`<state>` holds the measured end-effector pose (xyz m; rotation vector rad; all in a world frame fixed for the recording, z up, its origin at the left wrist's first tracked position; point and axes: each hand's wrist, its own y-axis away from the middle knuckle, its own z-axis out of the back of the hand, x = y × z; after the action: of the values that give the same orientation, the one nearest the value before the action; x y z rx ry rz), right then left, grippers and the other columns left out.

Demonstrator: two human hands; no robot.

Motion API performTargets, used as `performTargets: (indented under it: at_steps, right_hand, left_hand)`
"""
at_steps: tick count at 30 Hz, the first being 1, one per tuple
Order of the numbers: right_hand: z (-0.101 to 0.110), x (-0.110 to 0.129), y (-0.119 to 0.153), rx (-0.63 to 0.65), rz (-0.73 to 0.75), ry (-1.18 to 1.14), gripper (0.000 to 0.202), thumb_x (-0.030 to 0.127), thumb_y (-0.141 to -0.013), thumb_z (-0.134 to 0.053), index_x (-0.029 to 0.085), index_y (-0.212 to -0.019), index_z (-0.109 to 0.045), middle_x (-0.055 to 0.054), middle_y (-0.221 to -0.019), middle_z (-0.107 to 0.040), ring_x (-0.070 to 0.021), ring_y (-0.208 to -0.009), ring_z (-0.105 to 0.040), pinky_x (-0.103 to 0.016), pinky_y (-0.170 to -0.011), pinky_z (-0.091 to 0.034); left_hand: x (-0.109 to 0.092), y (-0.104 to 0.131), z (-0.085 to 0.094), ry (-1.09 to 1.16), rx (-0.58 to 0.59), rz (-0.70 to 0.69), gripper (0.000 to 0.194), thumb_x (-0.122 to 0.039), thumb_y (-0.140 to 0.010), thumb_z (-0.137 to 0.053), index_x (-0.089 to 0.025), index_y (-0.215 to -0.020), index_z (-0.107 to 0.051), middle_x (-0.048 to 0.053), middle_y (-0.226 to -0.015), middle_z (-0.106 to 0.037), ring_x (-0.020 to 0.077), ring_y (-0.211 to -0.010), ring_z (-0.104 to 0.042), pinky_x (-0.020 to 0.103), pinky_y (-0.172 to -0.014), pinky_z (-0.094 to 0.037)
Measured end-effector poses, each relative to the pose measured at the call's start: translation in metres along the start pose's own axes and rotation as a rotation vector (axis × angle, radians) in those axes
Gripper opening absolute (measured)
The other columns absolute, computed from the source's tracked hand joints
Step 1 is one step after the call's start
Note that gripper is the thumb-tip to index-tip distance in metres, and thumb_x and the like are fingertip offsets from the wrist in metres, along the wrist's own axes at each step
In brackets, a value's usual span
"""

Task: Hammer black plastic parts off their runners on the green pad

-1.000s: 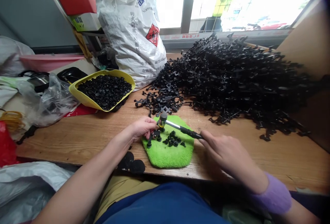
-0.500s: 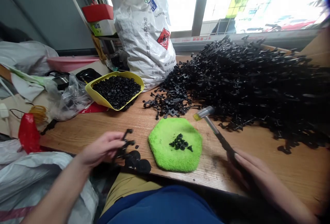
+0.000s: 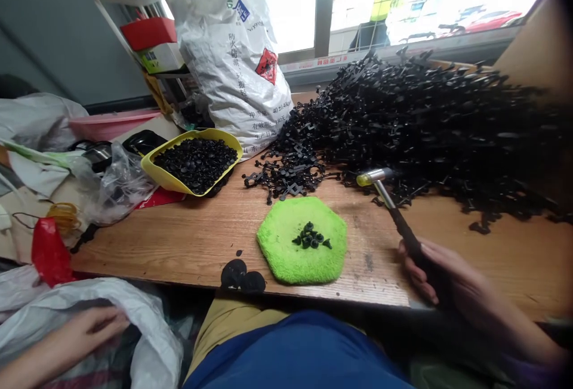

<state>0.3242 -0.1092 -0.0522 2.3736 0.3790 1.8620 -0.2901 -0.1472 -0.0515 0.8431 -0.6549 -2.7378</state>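
My right hand is closed round the black handle of a small hammer, whose metal head with a yellow tip is raised above the table's right part. At the lower left, my left hand hangs over the mouth of a white woven sack; its fingertips are partly hidden, and no part shows in it. Several small black pieces lie on a green fuzzy pad in front of me. Two black discs rest at the table's front edge, left of the pad.
A large heap of black moulded parts covers the table's back right. Small black pieces fill a yellow scoop-shaped container at the back left. Behind stands a tall white sack. A red bag lies at the left.
My left hand has moved left and down, from beside the discs to the sack, and the black part it held is gone from view. The view has shifted; the hammer is still in my right hand.
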Motion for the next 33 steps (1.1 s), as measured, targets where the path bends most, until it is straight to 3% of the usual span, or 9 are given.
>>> performTargets:
  at_steps: [3, 7, 10, 13, 17, 22, 25, 29, 33]
  right_hand:
    - [-0.004, 0.002, 0.002, -0.004, 0.013, 0.002, 0.026, 0.041, -0.086, -0.045, 0.017, -0.087, -0.056, 0.002, -0.053, -0.045, -0.0080, -0.038, -0.038, -0.019, -0.036, -0.028]
    - [-0.005, 0.001, 0.004, 0.000, 0.036, -0.001, 0.027, 0.041, -0.088, -0.043, 0.017, -0.089, -0.055, 0.002, -0.054, -0.046, -0.0070, -0.038, -0.037, -0.019, -0.036, -0.028]
    - [-0.003, 0.000, 0.004, 0.009, 0.051, -0.018, 0.026, 0.041, -0.088, -0.041, 0.018, -0.089, -0.054, 0.002, -0.056, -0.046, -0.0072, -0.040, -0.037, -0.019, -0.037, -0.029]
    - [0.000, -0.002, 0.002, 0.005, 0.053, -0.031, 0.027, 0.041, -0.088, -0.041, 0.018, -0.090, -0.054, 0.002, -0.057, -0.046, -0.0071, -0.040, -0.038, -0.018, -0.036, -0.029]
    - [0.001, -0.002, 0.002, 0.018, 0.050, -0.052, 0.028, 0.042, -0.088, -0.041, 0.018, -0.092, -0.054, 0.002, -0.057, -0.046, -0.0068, -0.041, -0.038, -0.018, -0.036, -0.030]
    - [0.004, -0.005, 0.001, 0.010, 0.049, -0.083, 0.028, 0.043, -0.086, -0.042, 0.019, -0.093, -0.055, 0.002, -0.058, -0.046, -0.0075, -0.041, -0.038, -0.018, -0.036, -0.030]
    - [0.004, -0.005, 0.002, 0.004, 0.048, -0.080, 0.028, 0.044, -0.084, -0.045, 0.019, -0.092, -0.056, 0.001, -0.057, -0.047, -0.0081, -0.041, -0.038, -0.019, -0.036, -0.030]
    - [0.001, -0.004, 0.003, -0.062, 0.026, -0.054, 0.030, 0.046, -0.083, -0.046, 0.019, -0.088, -0.057, 0.001, -0.057, -0.046, -0.0083, -0.040, -0.037, -0.019, -0.036, -0.031]
    - [0.002, -0.006, 0.004, -0.049, 0.006, -0.067, 0.029, 0.046, -0.083, -0.046, 0.021, -0.091, -0.057, 0.000, -0.059, -0.047, -0.0094, -0.042, -0.039, -0.020, -0.037, -0.033]
  left_hand:
    - [-0.100, -0.023, 0.004, -0.118, -0.024, -0.285, 0.024, -0.045, -0.078, -0.049, -0.026, -0.070, -0.061, -0.006, -0.067, -0.062, 0.0152, -0.065, -0.056, 0.024, -0.061, -0.045]
    - [-0.224, -0.080, -0.006, -0.231, -0.427, -0.671, 0.022, -0.025, -0.078, -0.046, -0.019, -0.095, -0.059, 0.004, -0.096, -0.063, 0.0191, -0.085, -0.057, 0.028, -0.076, -0.045]
    - [-0.283, -0.134, -0.018, -0.469, -0.586, -0.844, 0.042, -0.008, -0.071, -0.042, -0.017, -0.109, -0.056, 0.009, -0.117, -0.054, 0.0218, -0.108, -0.049, 0.033, -0.095, -0.037]
    - [-0.314, -0.175, -0.026, -0.636, -0.560, -0.694, 0.039, -0.006, -0.072, -0.042, -0.016, -0.106, -0.057, 0.012, -0.110, -0.057, 0.0245, -0.103, -0.053, 0.035, -0.091, -0.040]
    - [-0.320, -0.199, -0.028, -0.651, -0.556, -0.526, 0.029, -0.011, -0.079, -0.038, -0.014, -0.099, -0.058, 0.015, -0.095, -0.061, 0.0263, -0.089, -0.059, 0.037, -0.080, -0.043]
    - [-0.295, -0.202, -0.017, -0.566, -0.623, -0.463, 0.022, -0.016, -0.072, -0.049, -0.018, -0.092, -0.058, 0.009, -0.083, -0.064, 0.0241, -0.079, -0.060, 0.030, -0.067, -0.044]
    - [-0.273, -0.188, -0.014, -0.112, -0.628, -0.466, 0.013, -0.023, -0.068, -0.058, -0.016, -0.079, -0.057, 0.005, -0.070, -0.061, 0.0187, -0.066, -0.058, 0.026, -0.058, -0.041]
    - [-0.243, -0.150, -0.033, 0.684, -0.352, -0.411, 0.031, -0.030, -0.056, -0.072, -0.014, -0.075, -0.053, -0.001, -0.063, -0.058, 0.0091, -0.051, -0.050, 0.019, -0.048, -0.036]
    - [-0.216, -0.112, -0.064, 0.831, -0.257, -0.278, 0.036, -0.031, -0.054, -0.076, -0.014, -0.072, -0.051, -0.002, -0.057, -0.056, 0.0064, -0.045, -0.047, 0.017, -0.043, -0.031]
